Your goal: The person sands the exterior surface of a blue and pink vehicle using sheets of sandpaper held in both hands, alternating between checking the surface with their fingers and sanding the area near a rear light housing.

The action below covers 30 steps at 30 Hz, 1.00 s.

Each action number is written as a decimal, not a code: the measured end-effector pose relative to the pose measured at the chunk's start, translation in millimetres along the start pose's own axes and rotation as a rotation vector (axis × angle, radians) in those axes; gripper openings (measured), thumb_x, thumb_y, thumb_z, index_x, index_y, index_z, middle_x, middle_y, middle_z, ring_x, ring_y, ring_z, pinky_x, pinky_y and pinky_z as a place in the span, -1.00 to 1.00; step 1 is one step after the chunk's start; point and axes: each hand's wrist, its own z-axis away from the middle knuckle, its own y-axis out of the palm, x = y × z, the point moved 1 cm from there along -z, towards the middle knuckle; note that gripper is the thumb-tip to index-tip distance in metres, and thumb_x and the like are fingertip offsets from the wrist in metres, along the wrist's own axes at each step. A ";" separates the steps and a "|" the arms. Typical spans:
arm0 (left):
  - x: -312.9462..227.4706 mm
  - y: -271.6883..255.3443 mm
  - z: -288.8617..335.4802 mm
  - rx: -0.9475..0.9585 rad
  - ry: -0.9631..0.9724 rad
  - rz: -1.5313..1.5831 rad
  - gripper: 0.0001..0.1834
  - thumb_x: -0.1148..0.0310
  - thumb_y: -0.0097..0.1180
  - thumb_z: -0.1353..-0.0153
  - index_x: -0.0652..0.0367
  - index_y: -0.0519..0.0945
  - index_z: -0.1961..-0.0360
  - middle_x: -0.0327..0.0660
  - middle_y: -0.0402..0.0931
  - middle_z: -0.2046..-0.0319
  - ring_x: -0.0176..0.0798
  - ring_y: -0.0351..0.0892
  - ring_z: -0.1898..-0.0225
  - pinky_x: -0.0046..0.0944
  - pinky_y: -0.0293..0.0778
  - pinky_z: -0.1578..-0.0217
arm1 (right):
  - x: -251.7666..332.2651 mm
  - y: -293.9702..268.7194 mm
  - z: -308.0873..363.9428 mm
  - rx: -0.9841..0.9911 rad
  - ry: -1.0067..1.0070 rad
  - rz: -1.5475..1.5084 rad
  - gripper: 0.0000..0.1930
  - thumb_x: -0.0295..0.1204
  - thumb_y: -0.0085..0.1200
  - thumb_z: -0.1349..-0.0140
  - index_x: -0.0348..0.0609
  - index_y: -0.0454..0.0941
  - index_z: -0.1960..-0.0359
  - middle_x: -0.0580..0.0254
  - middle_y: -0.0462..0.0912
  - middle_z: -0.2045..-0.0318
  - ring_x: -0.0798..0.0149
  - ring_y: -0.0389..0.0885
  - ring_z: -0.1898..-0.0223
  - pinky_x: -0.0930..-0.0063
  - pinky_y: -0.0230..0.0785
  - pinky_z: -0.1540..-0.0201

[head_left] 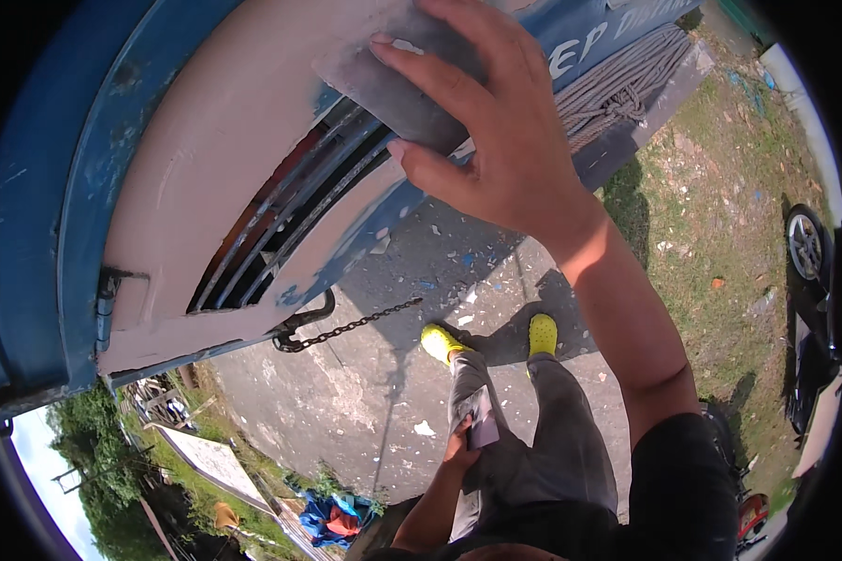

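My right hand [496,122] reaches up to the vehicle's front panel [187,159], which is coated in a matte pinkish layer with blue paint around it. Its fingers are spread over a flat grey rectangular sheet [421,70], with the thumb at the lower edge, and press it against the panel just above the slatted grille [290,206]. Down by my thigh, my left hand [461,445] is closed on a small flat plate [483,421] with a pinkish-grey surface. Part of that plate is hidden by my fingers.
From a hook under the bumper hangs a rusty chain [346,327]. Coiled rope [617,89] lies along the bumper at right. My yellow clogs [440,344] stand on flake-strewn concrete [346,411]. A motorcycle [809,309] is at far right; blue and red cloth [337,519] lies lower left.
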 end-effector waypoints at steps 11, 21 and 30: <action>-29.5 -16.0 -2.6 -0.026 -0.240 0.128 -0.47 -0.03 0.10 -0.34 0.13 0.47 -0.15 -0.18 0.55 0.02 -0.26 0.52 -0.04 -0.25 0.42 -0.11 | -26.0 38.5 -46.9 -0.234 -0.226 0.230 -0.49 -0.28 0.21 -0.01 0.04 0.55 -0.09 0.01 0.34 -0.21 -0.14 0.24 -0.25 -0.16 0.16 -0.16; 12.9 -82.1 -28.3 0.027 0.169 -0.316 -0.49 0.07 0.10 -0.36 0.11 0.42 -0.22 -0.19 0.52 -0.02 -0.33 0.48 -0.09 -0.29 0.38 -0.18 | -11.6 39.7 -67.6 -0.295 -0.254 0.161 -0.48 -0.28 0.21 -0.01 0.04 0.54 -0.10 0.01 0.36 -0.20 -0.15 0.26 -0.23 -0.20 0.20 -0.11; -2.5 -68.4 -33.2 0.031 0.068 -0.127 0.02 0.47 0.29 0.19 0.13 0.16 -0.42 0.11 0.32 -0.28 0.09 0.27 -0.35 -0.11 0.21 -0.36 | -16.0 35.2 -26.3 -0.026 -0.143 0.099 -0.45 -0.24 0.23 0.00 0.11 0.53 -0.13 0.08 0.34 -0.21 -0.10 0.20 -0.27 -0.22 0.20 -0.07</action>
